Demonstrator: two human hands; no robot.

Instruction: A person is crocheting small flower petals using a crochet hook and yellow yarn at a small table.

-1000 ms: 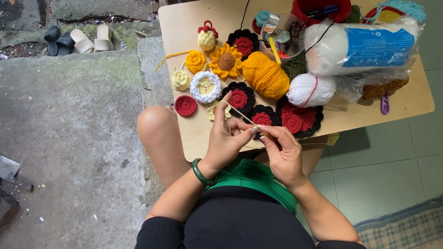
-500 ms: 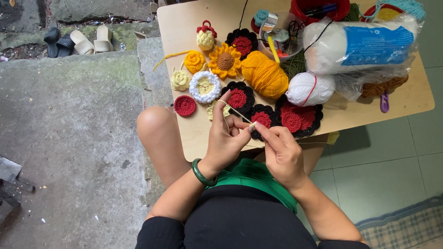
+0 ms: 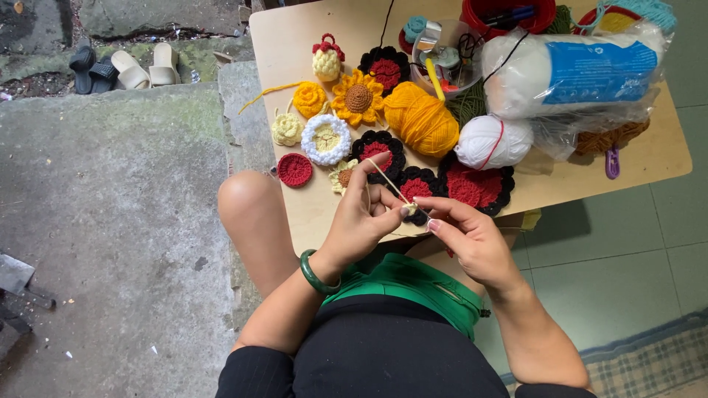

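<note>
My left hand pinches a tiny cream crochet piece, with a cream yarn strand stretched up over its forefinger. My right hand meets it from the right, fingers closed on a thin crochet hook whose tip is at the piece; the hook itself is mostly hidden. Both hands hover over the near edge of a low wooden table. A green bangle is on my left wrist. Just beyond the hands lie black-and-red crocheted flowers.
The table holds a yellow yarn ball, a white yarn ball, a bagged white yarn skein, a crocheted sunflower, a red disc and a clear tool cup. Sandals lie on concrete at far left. My bare knee is beside the table.
My hands stay at the same spot; the right hand has shifted slightly right and the yarn strand over the left forefinger is pulled a little tauter.
</note>
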